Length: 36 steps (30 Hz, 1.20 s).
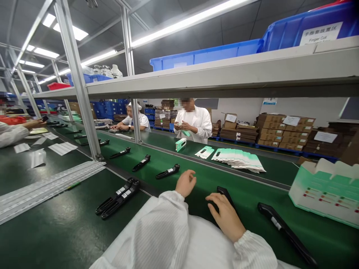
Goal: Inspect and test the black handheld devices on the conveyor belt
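My left hand [185, 183] hovers over the green belt [196, 170], its fingers loosely curved and nothing visible in them. Just left of it lies a slim black device [167, 171] with a white label. My right hand [226, 216] reaches over the belt with thumb and fingers apart. Behind its fingers shows the end of another black device [224, 192]; the hand hides the rest, and I cannot tell whether they touch. To the right rests a longer-looking black device [286, 231] with a label. Two black devices [120, 198] lie side by side at left.
A green-and-white carton [327, 190] stands at right. Flat printed boxes [238, 158] are fanned out beyond the belt, where a co-worker in white [200, 121] handles a box. A metal post [80, 82] and overhead shelf [224, 71] frame the bench. Clear plastic strips [50, 183] lie left.
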Each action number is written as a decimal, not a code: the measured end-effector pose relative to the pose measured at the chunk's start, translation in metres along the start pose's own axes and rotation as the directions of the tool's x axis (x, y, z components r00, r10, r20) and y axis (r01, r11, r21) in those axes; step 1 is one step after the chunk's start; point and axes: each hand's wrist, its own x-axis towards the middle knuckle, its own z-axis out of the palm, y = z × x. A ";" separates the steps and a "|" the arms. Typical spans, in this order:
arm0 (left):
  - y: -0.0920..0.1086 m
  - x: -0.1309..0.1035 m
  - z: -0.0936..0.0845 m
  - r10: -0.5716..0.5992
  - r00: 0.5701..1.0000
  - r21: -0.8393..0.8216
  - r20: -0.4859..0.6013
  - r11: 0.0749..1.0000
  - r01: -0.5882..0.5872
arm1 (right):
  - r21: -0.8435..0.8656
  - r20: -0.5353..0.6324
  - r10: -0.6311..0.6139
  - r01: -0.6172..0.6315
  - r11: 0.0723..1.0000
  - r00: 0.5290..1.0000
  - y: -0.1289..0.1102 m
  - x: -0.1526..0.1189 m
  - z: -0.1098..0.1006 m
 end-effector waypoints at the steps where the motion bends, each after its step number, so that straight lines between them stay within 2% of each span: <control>1: -0.008 0.004 -0.009 0.046 0.998 0.160 -0.050 0.986 -0.037 | 0.015 0.031 -0.004 0.003 1.000 1.000 -0.001 0.000 0.000; 2: -0.016 0.008 -0.017 0.047 0.995 0.286 -0.086 0.958 -0.021 | 0.025 0.049 -0.001 -0.001 1.000 0.999 -0.002 -0.001 0.001; 4: -0.031 0.014 -0.032 -0.059 0.984 0.424 -0.166 0.897 0.125 | 0.042 0.056 0.018 -0.020 0.999 0.998 -0.002 -0.001 0.000; 7: -0.043 0.019 -0.044 -0.302 0.926 0.394 -0.229 0.841 0.371 | 0.060 0.044 0.039 -0.042 0.997 0.998 -0.001 0.000 -0.001; 9: -0.044 0.020 -0.044 -0.382 0.907 0.338 -0.180 0.842 0.421 | 0.066 0.033 0.041 -0.043 0.997 0.999 -0.001 0.000 -0.002; 14: -0.033 0.014 -0.035 -0.375 0.926 0.199 -0.030 0.906 0.373 | 0.089 0.019 0.037 -0.038 0.995 0.999 -0.002 0.000 -0.002; 17: -0.022 0.010 -0.028 -0.381 0.920 0.018 0.093 0.924 0.382 | 0.126 0.029 0.051 -0.054 0.991 0.998 -0.001 0.001 -0.002; 20: -0.005 0.004 -0.021 -0.350 0.905 -0.179 0.241 0.901 0.396 | 0.194 0.014 0.087 -0.088 0.977 0.996 0.002 0.003 -0.003; 21: 0.002 0.001 -0.018 -0.332 0.896 -0.287 0.297 0.864 0.415 | 0.222 -0.001 0.105 -0.102 0.970 0.995 0.002 0.004 -0.003; 22: 0.009 -0.002 -0.015 -0.309 0.880 -0.424 0.362 0.786 0.450 | 0.250 -0.021 0.123 -0.114 0.962 0.992 0.003 0.005 -0.004; 23: 0.016 -0.006 -0.012 -0.277 0.858 -0.569 0.433 0.654 0.498 | 0.275 -0.043 0.141 -0.124 0.953 0.989 0.003 0.006 -0.005; 24: 0.022 -0.010 -0.009 -0.234 0.834 -0.687 0.499 0.480 0.546 | 0.297 -0.065 0.155 -0.129 0.946 0.986 0.004 0.007 -0.006; 25: 0.029 -0.013 -0.005 -0.186 0.812 -0.756 0.553 0.298 0.583 | 0.316 -0.084 0.166 -0.132 0.940 0.983 0.004 0.007 -0.007; 26: 0.035 -0.017 -0.002 -0.145 0.795 -0.780 0.589 0.155 0.606 | 0.332 -0.101 0.176 -0.133 0.934 0.979 0.004 0.008 -0.008; 27: 0.039 -0.020 0.000 -0.119 0.783 -0.780 0.611 0.081 0.621 | 0.348 -0.112 0.184 -0.134 0.928 0.977 0.004 0.008 -0.008; 29: 0.047 -0.025 0.005 -0.088 0.771 -0.771 0.631 0.034 0.636 | 0.374 -0.122 0.194 -0.136 0.917 0.973 0.005 0.009 -0.008; 32: 0.054 -0.029 0.009 -0.063 0.768 -0.768 0.638 0.030 0.640 | 0.410 -0.128 0.209 -0.140 0.901 0.969 0.006 0.010 -0.007; 36: 0.061 -0.035 0.013 -0.060 0.786 -0.780 0.616 0.097 0.619 | 0.508 -0.152 0.290 -0.177 0.843 0.945 0.008 0.011 -0.006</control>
